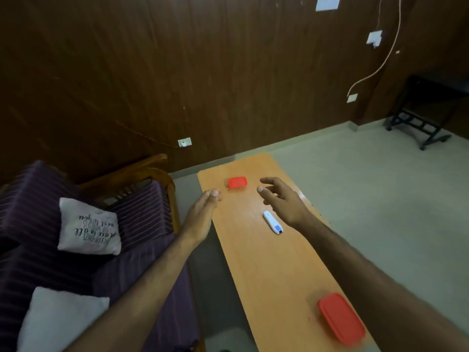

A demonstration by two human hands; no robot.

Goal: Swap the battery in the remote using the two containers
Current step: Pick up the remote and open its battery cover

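1. Left hand (203,212): hovering empty, fingers loosely together, left of the remote (273,222).
2. Far red container (237,182): sitting lidded beyond the remote.
3. Remote: lying on the tabletop (266,270).
4. Right hand (284,199): hovering just above the remote, fingers spread, holding nothing.
5. Near red container (341,318): sitting lidded, nearer than the remote.

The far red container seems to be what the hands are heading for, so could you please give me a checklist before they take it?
1. Far red container lidded, resting on the table: ok.
2. Left hand empty: ok.
3. Right hand empty, fingers spread: ok.
4. White remote lying clear of the path: ok.
5. Near red container away from the table edge: not ok.
6. Batteries inside either container: cannot tell.
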